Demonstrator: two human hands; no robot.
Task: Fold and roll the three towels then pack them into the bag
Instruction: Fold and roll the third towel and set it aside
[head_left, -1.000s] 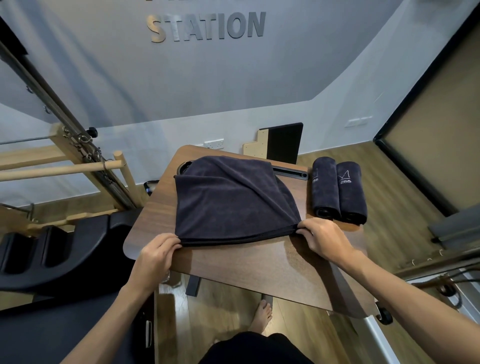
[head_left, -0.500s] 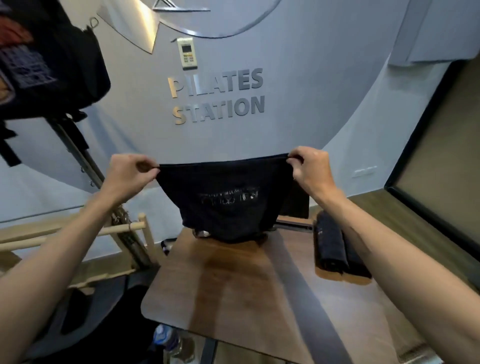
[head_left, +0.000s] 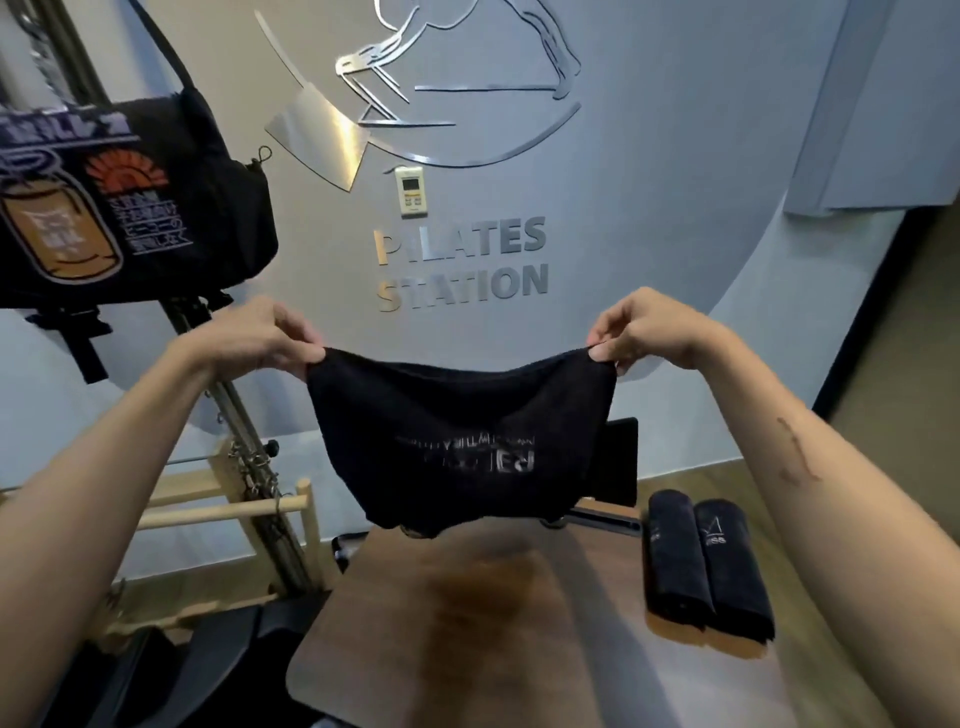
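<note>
While hanging above the wooden table (head_left: 467, 649), dark towel (head_left: 457, 441) being pinched at its top corners by left hand (head_left: 254, 338) and right hand (head_left: 649, 332), fingers curled. Two rolled towels (head_left: 706, 566) lying side by side, touching, on the table's right. Black bag (head_left: 130, 197) hanging upper left.

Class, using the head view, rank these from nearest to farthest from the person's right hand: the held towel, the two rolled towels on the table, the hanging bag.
1. Held towel: pinched by the right hand.
2. Rolled towels: on the table, below that hand.
3. Hanging bag: far left, beyond the left hand.
</note>
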